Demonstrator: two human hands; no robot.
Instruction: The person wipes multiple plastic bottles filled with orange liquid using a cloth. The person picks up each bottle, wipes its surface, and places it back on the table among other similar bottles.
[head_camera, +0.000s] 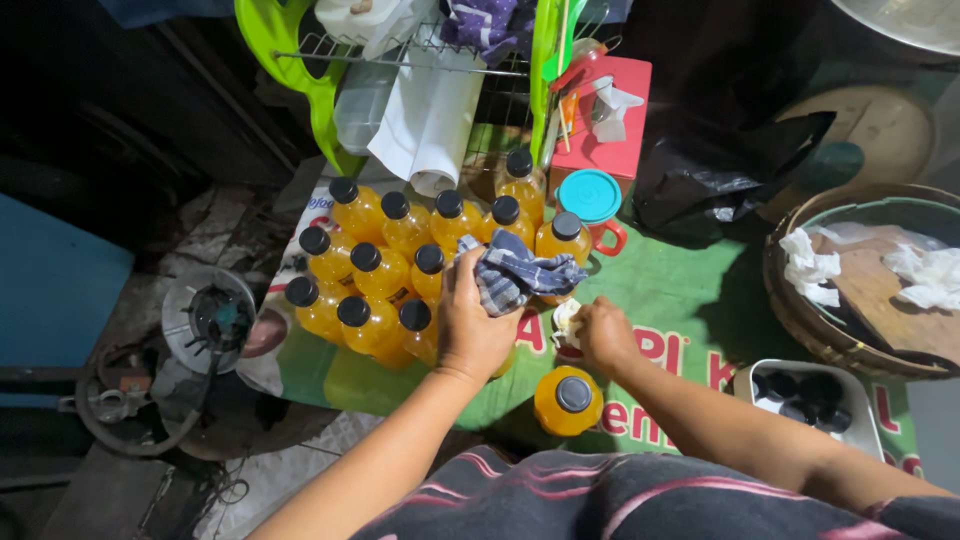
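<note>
Head view: wiping down bottles at mid-frame.
Left hand (472, 325) clamps a blue-checked cloth (512, 272) over a bottle among black-capped plastic bottles of orange liquid (372, 265); right hand (602, 332) closes on a small white piece (566, 318). Next seems a firm wipe.

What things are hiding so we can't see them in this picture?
- Head view: the bottle under the left hand is covered by the hand and checked cloth.
- Head view: the small white thing in the right hand is mostly hidden by its fingers.
- Head view: the white tub contents are too dark to tell.
</note>
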